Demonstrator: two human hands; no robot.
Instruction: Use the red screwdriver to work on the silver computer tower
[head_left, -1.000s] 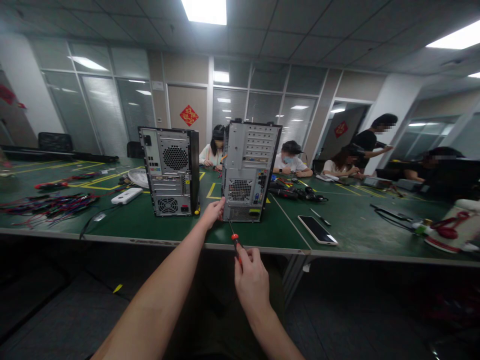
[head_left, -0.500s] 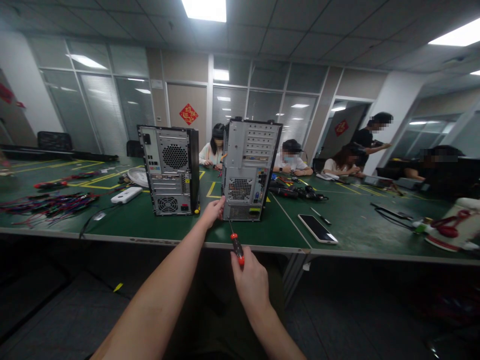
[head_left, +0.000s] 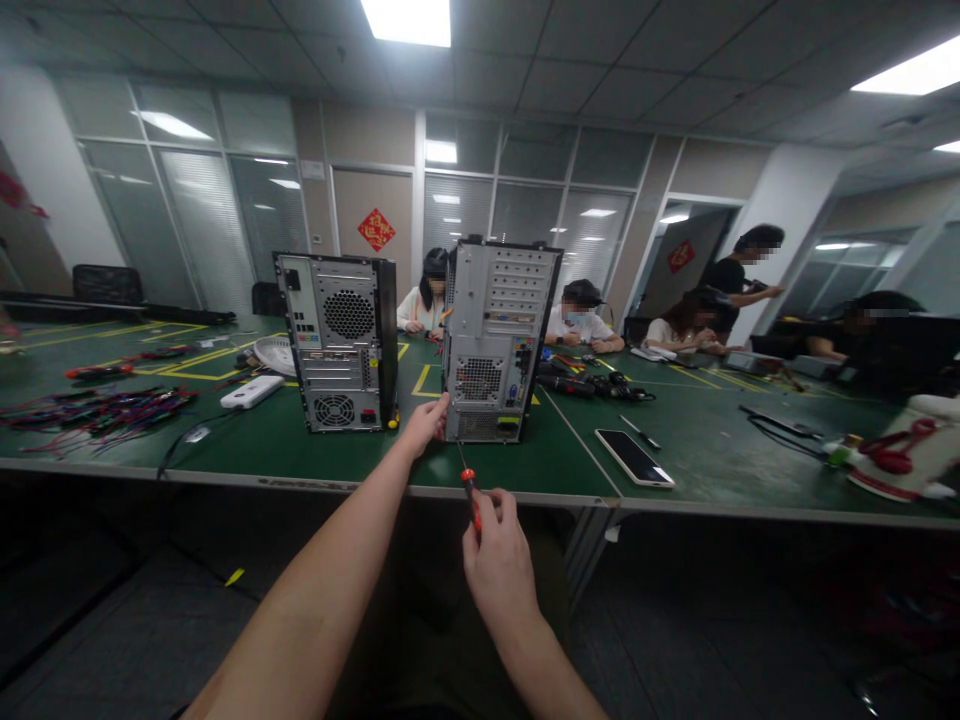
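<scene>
Two computer tower cases stand upright on the green table (head_left: 285, 445), rear panels facing me. My left hand (head_left: 426, 422) reaches forward and its fingers press against the lower left corner of the right-hand silver tower (head_left: 499, 340). My right hand (head_left: 496, 562) is closed round a red-and-black screwdriver (head_left: 469, 487), whose shaft points up toward the base of that tower. The black tower (head_left: 341, 340) stands a little to the left, untouched.
A phone (head_left: 634, 458) lies flat right of the silver tower. A bundle of coloured wires (head_left: 97, 408) and a white device (head_left: 252, 392) lie at the left. Several people sit or stand at the table's far side. A white object with red cord (head_left: 911, 450) sits far right.
My right hand has shifted its grip on the screwdriver, which rose slightly and then settled back. My left hand stays on the silver tower's corner.
</scene>
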